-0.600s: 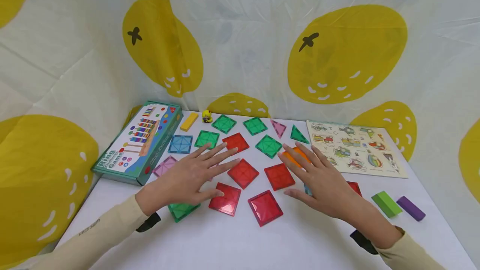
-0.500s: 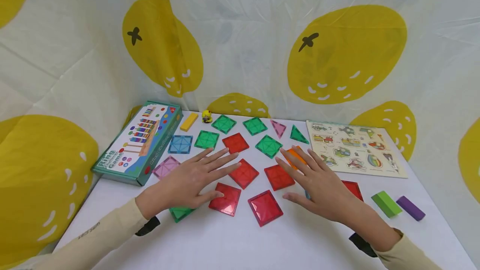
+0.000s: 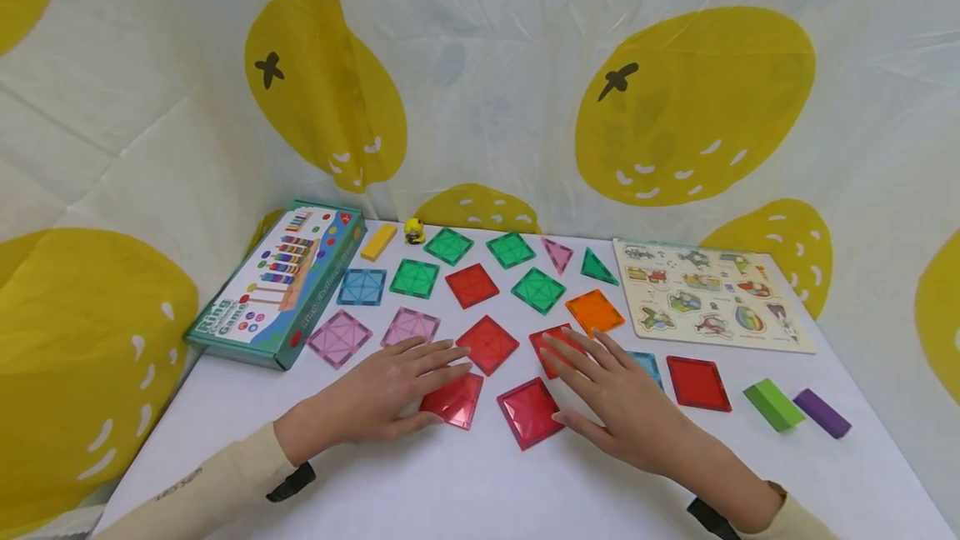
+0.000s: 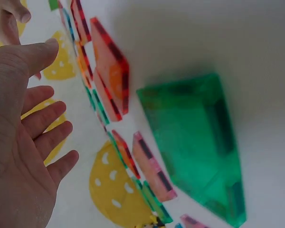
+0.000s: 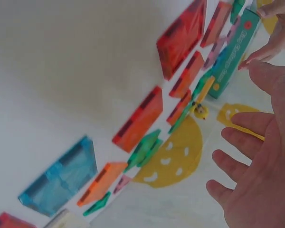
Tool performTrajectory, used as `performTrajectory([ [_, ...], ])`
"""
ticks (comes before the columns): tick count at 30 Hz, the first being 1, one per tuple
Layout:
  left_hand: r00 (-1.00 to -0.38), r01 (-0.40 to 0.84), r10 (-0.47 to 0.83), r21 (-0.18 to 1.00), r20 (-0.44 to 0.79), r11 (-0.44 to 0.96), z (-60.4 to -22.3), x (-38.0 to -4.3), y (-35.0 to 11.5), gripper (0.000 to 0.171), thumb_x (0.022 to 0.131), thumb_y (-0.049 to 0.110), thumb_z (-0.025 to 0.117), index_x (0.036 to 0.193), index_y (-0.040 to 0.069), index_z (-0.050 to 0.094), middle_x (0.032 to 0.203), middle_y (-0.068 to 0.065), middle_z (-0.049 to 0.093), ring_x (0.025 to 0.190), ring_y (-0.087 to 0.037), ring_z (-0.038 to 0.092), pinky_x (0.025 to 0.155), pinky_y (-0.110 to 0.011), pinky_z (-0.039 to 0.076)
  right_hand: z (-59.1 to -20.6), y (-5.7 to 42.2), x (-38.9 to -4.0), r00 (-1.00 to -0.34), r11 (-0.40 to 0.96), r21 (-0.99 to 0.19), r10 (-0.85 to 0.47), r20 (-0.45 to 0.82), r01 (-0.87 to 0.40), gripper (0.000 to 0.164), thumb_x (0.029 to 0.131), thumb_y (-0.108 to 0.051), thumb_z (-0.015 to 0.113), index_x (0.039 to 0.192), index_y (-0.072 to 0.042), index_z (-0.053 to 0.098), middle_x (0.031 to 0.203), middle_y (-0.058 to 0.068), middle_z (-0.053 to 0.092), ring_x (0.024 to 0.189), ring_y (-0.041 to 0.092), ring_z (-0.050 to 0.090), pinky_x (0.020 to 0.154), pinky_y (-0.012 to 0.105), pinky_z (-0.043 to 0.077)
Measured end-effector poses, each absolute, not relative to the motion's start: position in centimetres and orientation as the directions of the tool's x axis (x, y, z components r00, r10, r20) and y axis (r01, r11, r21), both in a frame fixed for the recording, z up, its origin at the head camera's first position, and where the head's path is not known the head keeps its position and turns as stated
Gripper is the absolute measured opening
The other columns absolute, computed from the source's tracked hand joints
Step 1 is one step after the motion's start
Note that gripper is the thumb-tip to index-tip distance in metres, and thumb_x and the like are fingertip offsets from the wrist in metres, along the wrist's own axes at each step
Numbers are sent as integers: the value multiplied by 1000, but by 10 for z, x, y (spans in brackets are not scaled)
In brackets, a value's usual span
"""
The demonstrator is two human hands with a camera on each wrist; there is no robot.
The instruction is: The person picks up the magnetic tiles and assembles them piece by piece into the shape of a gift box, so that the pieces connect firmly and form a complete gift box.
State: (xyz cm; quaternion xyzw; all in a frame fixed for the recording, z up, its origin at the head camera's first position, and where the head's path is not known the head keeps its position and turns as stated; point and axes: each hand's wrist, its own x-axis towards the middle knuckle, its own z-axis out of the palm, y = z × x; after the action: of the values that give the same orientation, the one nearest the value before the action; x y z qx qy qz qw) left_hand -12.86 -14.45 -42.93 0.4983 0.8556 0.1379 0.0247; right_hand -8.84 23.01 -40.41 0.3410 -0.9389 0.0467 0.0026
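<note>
My left hand hovers palm down with fingers spread, its fingertips overlapping a red square magnetic tile in the head view. Below that palm, the left wrist view shows a green tile lying on the table. My right hand is likewise spread and holds nothing. Its fingers overlap another red tile, and its thumb reaches the edge of a front red tile. A blue tile, partly covered by this hand in the head view, lies beneath it in the right wrist view.
More tiles lie behind the hands, among them pink, green and orange ones. A game box stands at the left, a picture puzzle board at the back right. Green and purple blocks lie at the right.
Both hands have drawn back toward the front edge, fingers still spread. The pink and orange tiles behind them show more fully; the front-left green tile is now covered by the left hand.
</note>
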Motion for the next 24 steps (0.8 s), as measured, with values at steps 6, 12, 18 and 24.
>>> performTrajectory([
  [6, -493, 847, 867, 265, 68, 461, -440, -121, -140, 74, 101, 42, 73, 163, 16, 44, 166, -1, 41, 152, -26, 36, 118, -50, 38, -418, 217, -81, -744, 734, -138, -668, 35, -665, 80, 94, -44, 80, 161, -15, 48, 163, 3, 46, 149, 29, 39, 112, 58, 43],
  [12, -479, 857, 875, 247, 63, 451, -445, -116, -135, 69, 102, 42, 71, 160, 14, 48, 165, -1, 43, 151, -25, 38, 117, -47, 39, -428, 206, -73, -752, 735, -187, -659, 28, -651, 65, 95, -39, 80, 151, -12, 61, 152, 3, 59, 139, 27, 52, 105, 52, 52],
  [18, -453, 875, 890, 218, 52, 433, -452, -111, -130, 67, 103, 42, 69, 159, 10, 49, 165, -2, 43, 151, -25, 37, 119, -44, 37, -436, 198, -70, -745, 733, -173, -667, 10, -658, 65, 95, -40, 79, 150, -10, 61, 150, 4, 60, 138, 26, 54, 105, 49, 52],
  [24, -454, 878, 890, 191, 40, 440, -459, -108, -131, 67, 104, 44, 67, 158, 8, 50, 164, -4, 44, 150, -27, 39, 119, -41, 37, -442, 192, -67, -764, 755, -153, -645, 5, -638, 60, 95, -41, 79, 144, -8, 67, 143, 7, 65, 133, 26, 59, 105, 49, 52],
])
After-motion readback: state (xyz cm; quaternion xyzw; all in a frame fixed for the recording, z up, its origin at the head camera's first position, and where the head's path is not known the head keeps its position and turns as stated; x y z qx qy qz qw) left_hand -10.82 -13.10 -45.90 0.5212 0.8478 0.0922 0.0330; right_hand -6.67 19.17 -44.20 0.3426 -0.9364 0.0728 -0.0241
